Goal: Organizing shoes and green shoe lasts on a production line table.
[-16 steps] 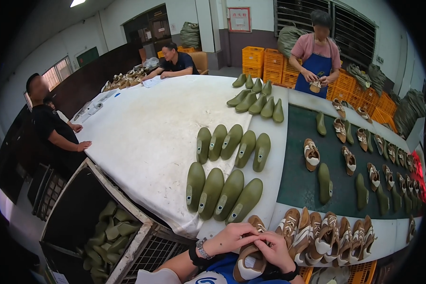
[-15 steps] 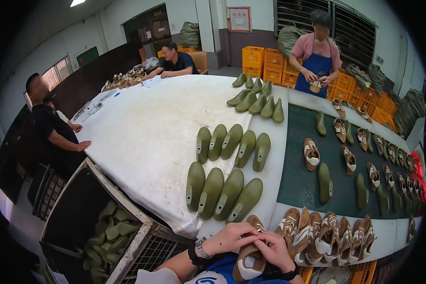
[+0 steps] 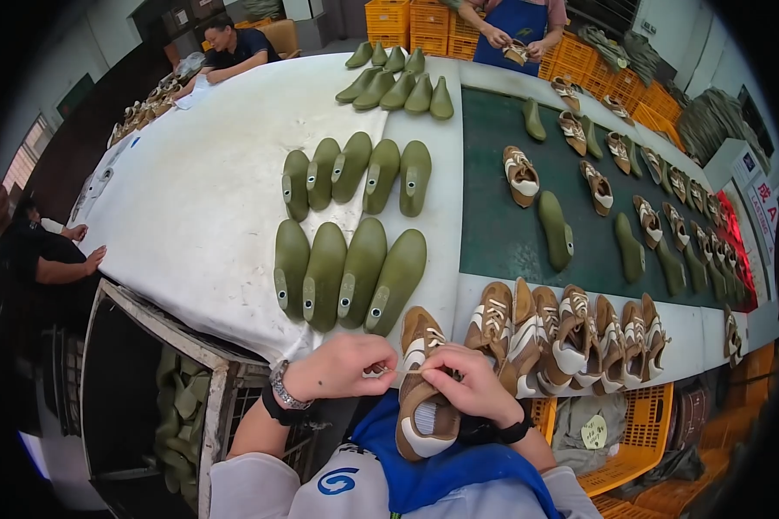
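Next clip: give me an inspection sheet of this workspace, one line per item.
Surface: white padded table beside a green belt.
Job's things: brown-and-white shoe upper at the table edge, lace pulled between both hands.
Clutter: green shoe lasts in rows; laced uppers lined up.
Grippers: left hand and right hand pinch the lace.
Cables: nothing seen.
Surroundings: co-workers seated around, orange crates.

Brown-and-white shoe upper (image 3: 421, 394) lies lengthwise at the table edge.
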### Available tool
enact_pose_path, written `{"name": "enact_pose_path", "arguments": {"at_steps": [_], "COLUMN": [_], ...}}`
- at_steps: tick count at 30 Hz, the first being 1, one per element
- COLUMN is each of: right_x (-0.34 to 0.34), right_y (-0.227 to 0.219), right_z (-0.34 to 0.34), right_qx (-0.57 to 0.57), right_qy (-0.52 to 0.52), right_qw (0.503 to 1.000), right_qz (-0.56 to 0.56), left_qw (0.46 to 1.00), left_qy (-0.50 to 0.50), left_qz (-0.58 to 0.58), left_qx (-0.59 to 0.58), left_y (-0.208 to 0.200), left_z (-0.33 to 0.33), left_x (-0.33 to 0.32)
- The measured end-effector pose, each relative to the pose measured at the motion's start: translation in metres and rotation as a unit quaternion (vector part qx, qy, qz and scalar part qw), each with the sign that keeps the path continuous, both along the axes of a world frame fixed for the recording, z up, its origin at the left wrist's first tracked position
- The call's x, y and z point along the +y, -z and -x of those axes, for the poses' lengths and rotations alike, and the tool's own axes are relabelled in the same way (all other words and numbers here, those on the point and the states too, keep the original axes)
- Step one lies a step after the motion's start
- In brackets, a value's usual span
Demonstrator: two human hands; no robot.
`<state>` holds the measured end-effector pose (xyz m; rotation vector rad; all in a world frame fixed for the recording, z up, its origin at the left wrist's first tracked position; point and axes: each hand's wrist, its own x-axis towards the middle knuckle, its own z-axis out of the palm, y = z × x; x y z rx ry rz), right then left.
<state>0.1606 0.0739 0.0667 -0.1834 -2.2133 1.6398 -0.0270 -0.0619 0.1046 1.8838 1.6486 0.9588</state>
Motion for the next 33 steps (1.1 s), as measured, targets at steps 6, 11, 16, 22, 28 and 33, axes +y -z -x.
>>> {"name": "enact_pose_path", "arguments": {"at_steps": [6,11,16,22,28,33], "right_x": [0.008,-0.002,0.002,0.003,-0.002,-0.001], "right_y": [-0.004,0.007,0.001,-0.009,0.000,-0.018], "right_z": [-0.007,0.006,0.005,0.003,0.004,0.005], "right_qx": [-0.070,0.036,0.032,0.040,0.088,0.053], "right_qy": [0.092,0.146,0.173,0.237,0.263,0.251], "right_qw": [0.984,0.988,0.984,0.945,0.938,0.918], "right_qz": [0.138,0.031,0.023,-0.222,-0.208,-0.304], "left_qw": [0.967,0.979,0.969,0.959,0.938,0.940], "left_qy": [-0.209,-0.144,-0.187,-0.223,-0.306,-0.287], "left_qz": [-0.030,-0.107,-0.119,-0.158,-0.160,-0.181], "left_qx": [-0.141,0.095,0.108,0.070,-0.022,0.029], "left_y": [0.017,0.019,0.034,0.030,0.025,0.024], "left_z": [-0.003,-0.061,-0.059,-0.055,-0.058,-0.061], "left_x": [-0.009,0.008,0.021,0.025,0.023,0.022]}}
